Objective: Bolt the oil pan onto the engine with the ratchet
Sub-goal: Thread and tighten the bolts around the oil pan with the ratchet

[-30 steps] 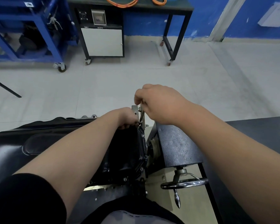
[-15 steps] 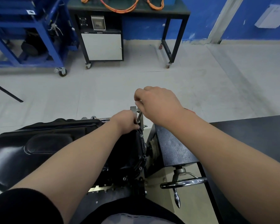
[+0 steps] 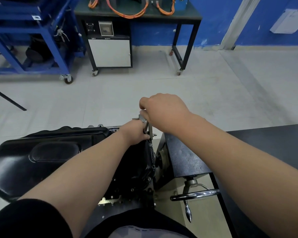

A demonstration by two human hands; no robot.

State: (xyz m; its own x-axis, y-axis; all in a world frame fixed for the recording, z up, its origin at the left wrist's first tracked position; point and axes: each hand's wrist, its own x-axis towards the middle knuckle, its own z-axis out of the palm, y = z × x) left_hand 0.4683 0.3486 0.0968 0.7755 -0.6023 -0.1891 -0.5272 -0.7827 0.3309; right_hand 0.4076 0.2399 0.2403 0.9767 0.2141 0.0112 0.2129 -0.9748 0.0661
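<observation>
The black oil pan [image 3: 46,155] lies on the engine, which is mounted on a stand in front of me. My right hand [image 3: 163,110] grips the upper end of the thin metal ratchet [image 3: 146,126], which points down to the pan's far right corner. My left hand [image 3: 134,133] is curled around the ratchet's lower end at that corner, and its fingers are hidden behind the hand. Small bolts [image 3: 149,178] show along the pan's right flange.
A black stand box [image 3: 182,157] with a chrome crank handle [image 3: 194,194] sits right of the engine. A dark table [image 3: 273,145] lies further right. Across the grey floor stand a blue wheeled rack [image 3: 29,40] and a black bench [image 3: 138,14] with orange cables.
My right hand has swung slightly up and right with the ratchet handle. The camera has tilted up, so the hands and engine sit lower in view.
</observation>
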